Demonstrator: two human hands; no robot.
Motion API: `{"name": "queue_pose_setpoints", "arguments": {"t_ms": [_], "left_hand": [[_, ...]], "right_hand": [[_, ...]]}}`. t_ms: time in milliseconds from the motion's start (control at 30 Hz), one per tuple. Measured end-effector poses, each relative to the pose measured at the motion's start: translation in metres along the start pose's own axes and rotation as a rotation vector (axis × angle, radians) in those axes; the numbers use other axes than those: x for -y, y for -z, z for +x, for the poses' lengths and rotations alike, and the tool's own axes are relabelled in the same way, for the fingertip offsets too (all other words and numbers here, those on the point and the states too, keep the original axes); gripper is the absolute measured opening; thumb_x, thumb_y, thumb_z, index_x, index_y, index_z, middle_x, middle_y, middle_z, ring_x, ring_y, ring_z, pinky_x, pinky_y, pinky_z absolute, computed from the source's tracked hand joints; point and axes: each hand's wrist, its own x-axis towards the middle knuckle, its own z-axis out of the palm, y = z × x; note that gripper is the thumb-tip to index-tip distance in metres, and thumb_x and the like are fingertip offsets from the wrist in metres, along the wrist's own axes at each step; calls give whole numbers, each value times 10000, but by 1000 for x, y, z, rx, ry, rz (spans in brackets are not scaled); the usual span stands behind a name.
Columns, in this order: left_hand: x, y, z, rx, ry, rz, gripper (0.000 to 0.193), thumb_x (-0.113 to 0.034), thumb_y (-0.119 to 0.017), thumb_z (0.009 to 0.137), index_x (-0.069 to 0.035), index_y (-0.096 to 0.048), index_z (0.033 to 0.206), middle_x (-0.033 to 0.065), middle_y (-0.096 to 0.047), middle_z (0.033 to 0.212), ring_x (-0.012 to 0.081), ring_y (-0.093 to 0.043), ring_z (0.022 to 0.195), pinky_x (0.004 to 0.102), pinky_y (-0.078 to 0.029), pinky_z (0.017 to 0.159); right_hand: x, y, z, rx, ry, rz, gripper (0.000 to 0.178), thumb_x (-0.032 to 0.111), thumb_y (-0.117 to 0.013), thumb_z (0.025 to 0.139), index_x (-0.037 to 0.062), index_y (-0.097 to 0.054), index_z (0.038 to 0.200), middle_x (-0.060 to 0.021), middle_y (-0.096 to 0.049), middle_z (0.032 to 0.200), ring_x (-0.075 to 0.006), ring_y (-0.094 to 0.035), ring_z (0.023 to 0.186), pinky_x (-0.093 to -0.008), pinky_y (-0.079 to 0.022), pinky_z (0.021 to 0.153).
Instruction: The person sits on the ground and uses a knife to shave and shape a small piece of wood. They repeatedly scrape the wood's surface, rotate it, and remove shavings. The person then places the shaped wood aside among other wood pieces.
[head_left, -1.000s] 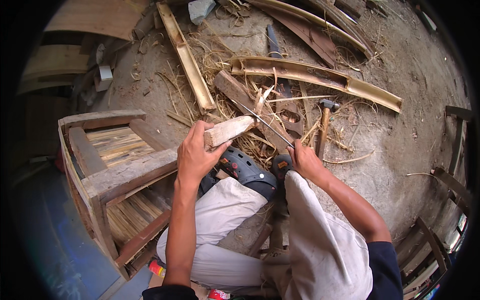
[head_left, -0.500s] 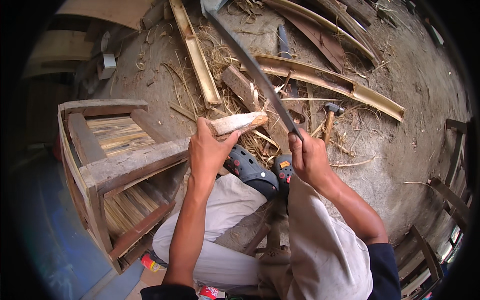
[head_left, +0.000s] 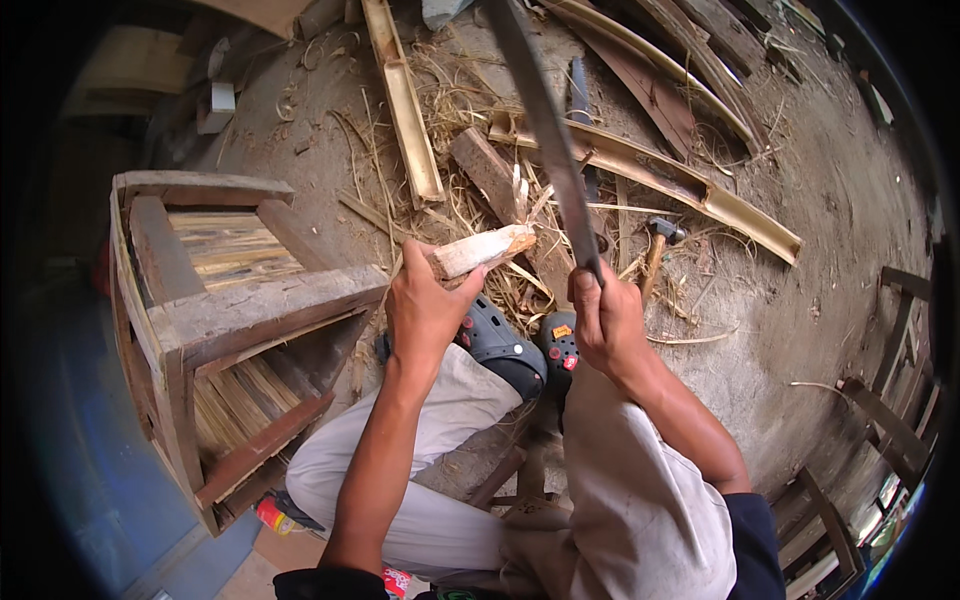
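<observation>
My left hand (head_left: 425, 305) is closed around one end of a short, roughly hewn wood piece (head_left: 482, 250), its pale cut face turned up. The far end of that piece is near a thick wood block (head_left: 482, 168) lying among shavings. In my right hand (head_left: 608, 312) is a machete (head_left: 552, 135), gripped at the handle. Its long dark blade is raised, apart from the wood, and runs past the top of the view. My fingers hide most of the handle.
A wooden frame stool (head_left: 270, 315) with slats stands at my left. Split bamboo lengths (head_left: 735, 208) (head_left: 408, 125) lie ahead. A hammer (head_left: 657, 255) rests right of the blade, and a narrow bluish blade (head_left: 579, 88) lies beyond. My clogs (head_left: 500, 340) are close below the wood piece.
The machete has swung to a steeper angle, its far end moving right and out past the top edge. My left hand still holds the wood piece, tilted slightly differently.
</observation>
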Motion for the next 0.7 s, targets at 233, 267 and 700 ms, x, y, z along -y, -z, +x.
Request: {"name": "queue_pose_setpoints", "arguments": {"t_ms": [233, 267, 700], "left_hand": [[-4, 4, 4, 19, -4, 8, 540, -302, -841, 731, -15, -502, 1037, 263, -697, 885, 431, -697, 867, 472, -545, 725], [-4, 4, 3, 5, -30, 15, 545, -306, -840, 734, -19, -498, 1046, 268, -696, 892, 442, -693, 874, 474, -545, 727], [-7, 6, 5, 0, -9, -10, 565, -311, -832, 735, -11, -493, 1074, 271, -685, 903, 458, -677, 856, 503, -531, 740]], "right_hand": [[-65, -25, -25, 342, -348, -409, 196, 174, -495, 1003, -3, -553, 941, -281, -601, 720, -504, -600, 693, -552, -464, 624], [-67, -24, -27, 292, -277, -370, 217, 186, -486, 1012, -8, -550, 937, -278, -599, 713, -505, -599, 690, -552, -461, 624], [-46, -36, -7, 100, -191, -434, 528, 374, -289, 1079, 26, -545, 776, -253, -559, 626, -488, -563, 592, -552, -430, 578]]}}
